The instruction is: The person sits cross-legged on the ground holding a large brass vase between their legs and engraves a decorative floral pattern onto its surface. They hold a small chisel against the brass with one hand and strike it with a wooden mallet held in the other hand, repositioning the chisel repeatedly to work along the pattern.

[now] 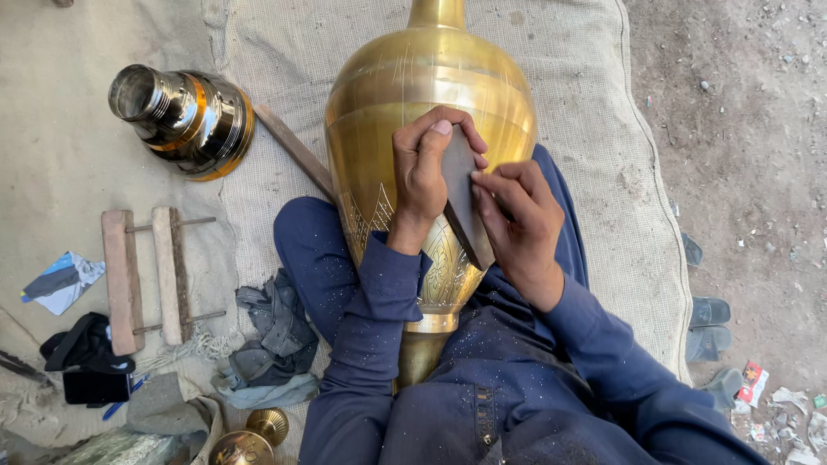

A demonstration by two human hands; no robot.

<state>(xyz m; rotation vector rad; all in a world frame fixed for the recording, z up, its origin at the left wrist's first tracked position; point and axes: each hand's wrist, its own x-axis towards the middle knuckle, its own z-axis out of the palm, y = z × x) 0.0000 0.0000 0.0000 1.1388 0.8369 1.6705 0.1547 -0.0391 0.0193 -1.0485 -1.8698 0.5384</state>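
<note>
Dark blue sleeves, speckled with fine dust, frame a large brass vase (428,129) laid across the lap, its narrow neck pointing away, so that the engraved lower belly faces upward within reach. A flat dark plate (465,202) is pressed edge-on against the brass: it is clasped by the left hand (424,176), fingers curled over its top, and steadied from the other side by the right hand (520,215). A woven mat (594,129) is spread beneath. A polished metal vessel (185,116) and a wooden frame (146,275) are set aside at the left
</note>
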